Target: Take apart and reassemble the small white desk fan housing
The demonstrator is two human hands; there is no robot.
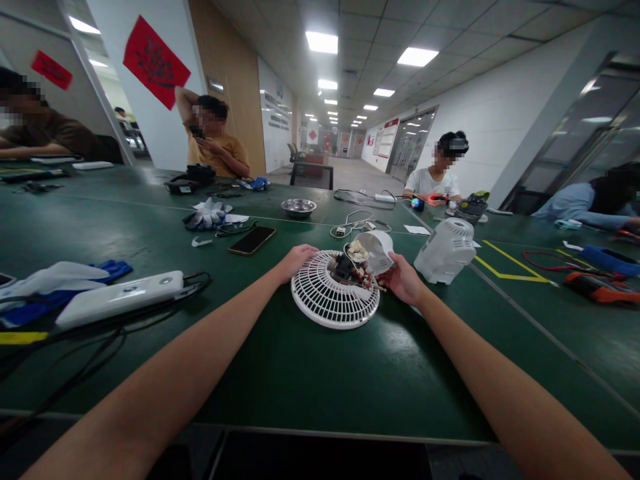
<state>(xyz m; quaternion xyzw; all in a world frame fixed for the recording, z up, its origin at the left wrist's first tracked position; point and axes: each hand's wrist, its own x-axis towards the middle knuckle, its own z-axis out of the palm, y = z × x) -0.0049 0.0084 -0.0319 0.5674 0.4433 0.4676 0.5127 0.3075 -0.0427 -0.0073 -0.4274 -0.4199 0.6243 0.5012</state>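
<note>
A white round fan grille [327, 300] lies flat on the green table [310, 373], with a dark motor and wires [350, 270] standing on its middle. My left hand [296, 260] rests curled on the grille's far left rim, holding it. My right hand [403, 279] grips a white cone-shaped motor cover [379, 250], tilted against the motor's right side. A white fan housing [445, 250] stands just to the right of my right hand.
A black phone [251, 240], white gloves [207, 215] and a metal bowl [299, 207] lie beyond the grille. A white power strip [120, 297] with black cables and blue gloves sit at left. Orange tools [600, 290] lie at right. Other people sit around the table.
</note>
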